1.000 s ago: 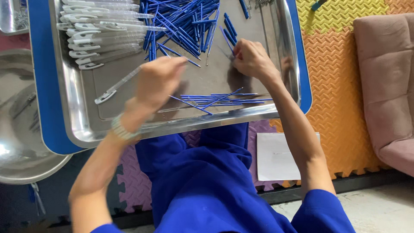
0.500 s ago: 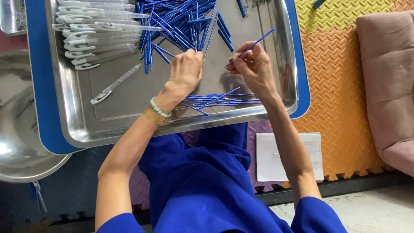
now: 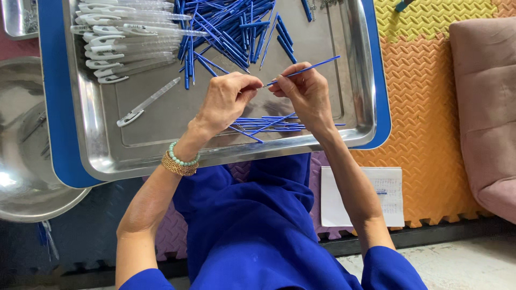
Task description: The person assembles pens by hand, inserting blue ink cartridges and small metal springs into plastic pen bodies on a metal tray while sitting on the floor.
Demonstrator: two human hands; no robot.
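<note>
1. Right hand pinches a thin blue refill above the steel tray; left hand closes its fingertips on the refill's near tip.
2. Loose blue refills heap at the tray's far side; clear pen barrels lie beside them.

A large rectangular steel tray sat on a blue board. A heap of thin blue pen refills lay at the tray's far edge, with a row of clear white-clipped pen barrels in its far left corner. One loose clear pen barrel lay nearer the left edge. A smaller bundle of blue refills lay along the near edge. A round steel bowl sat left of the tray, and a white paper sheet lay on the foam floor mat below the tray's near right corner.
</note>
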